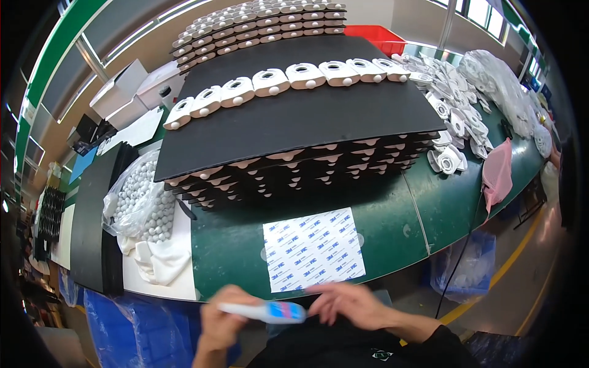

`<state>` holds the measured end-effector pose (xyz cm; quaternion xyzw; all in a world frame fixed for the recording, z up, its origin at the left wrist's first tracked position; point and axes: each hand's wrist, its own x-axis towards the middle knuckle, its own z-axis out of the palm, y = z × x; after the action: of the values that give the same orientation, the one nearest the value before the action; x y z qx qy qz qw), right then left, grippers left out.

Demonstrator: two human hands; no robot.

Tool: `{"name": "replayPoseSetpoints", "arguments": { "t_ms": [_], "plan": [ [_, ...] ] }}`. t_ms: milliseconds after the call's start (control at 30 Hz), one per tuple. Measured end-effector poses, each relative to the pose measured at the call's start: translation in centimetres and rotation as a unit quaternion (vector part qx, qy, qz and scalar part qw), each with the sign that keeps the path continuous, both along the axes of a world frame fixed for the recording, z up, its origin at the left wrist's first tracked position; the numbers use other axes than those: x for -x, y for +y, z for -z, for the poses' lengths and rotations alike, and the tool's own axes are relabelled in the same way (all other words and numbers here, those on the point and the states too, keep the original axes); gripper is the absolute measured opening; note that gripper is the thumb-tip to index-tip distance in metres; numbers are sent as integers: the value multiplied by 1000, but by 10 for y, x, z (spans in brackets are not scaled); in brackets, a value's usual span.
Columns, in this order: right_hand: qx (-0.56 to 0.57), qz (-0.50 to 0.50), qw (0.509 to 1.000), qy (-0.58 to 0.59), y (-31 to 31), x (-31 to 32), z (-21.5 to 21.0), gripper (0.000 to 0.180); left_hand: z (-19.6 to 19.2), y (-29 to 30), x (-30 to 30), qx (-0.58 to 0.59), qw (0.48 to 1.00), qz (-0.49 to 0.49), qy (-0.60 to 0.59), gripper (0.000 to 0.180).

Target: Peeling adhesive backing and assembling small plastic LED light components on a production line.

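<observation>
Green table (233, 245) beyond; left hand (223, 318) clamps part-hidden bottle (284, 311); right hand (354, 305) loosely spread, contact unclear.

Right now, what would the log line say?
left hand: holding white bottle; right hand: beside it, contact unclear; printed sheet: on green table; white parts: row on black board

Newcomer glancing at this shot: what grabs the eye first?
The big stack of black boards at center, with a row of white parts arcing across its top. Next, the loose heap of white parts to its right and the clear bag of white balls at left. Low in front, the left hand holds a white bottle.
</observation>
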<state>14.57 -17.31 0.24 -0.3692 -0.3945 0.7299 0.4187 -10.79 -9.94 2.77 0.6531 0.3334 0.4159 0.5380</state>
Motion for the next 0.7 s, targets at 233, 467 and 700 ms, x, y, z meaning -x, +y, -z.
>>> {"name": "replayPoseSetpoints", "arguments": {
  "t_ms": [233, 467, 700],
  "plan": [
    [239, 27, 955, 175, -8, 21, 22, 24, 34, -14, -45, -9, 998, 55, -32, 22],
    [-480, 273, 775, -308, 35, 4, 15, 38, 40, -20, -86, 151, 956, -153, -201, 32],
    [-517, 341, 708, -339, 51, -31, 26, 36, 38, 24, -46, 2, 905, -351, -240, 21]
  ]
}}
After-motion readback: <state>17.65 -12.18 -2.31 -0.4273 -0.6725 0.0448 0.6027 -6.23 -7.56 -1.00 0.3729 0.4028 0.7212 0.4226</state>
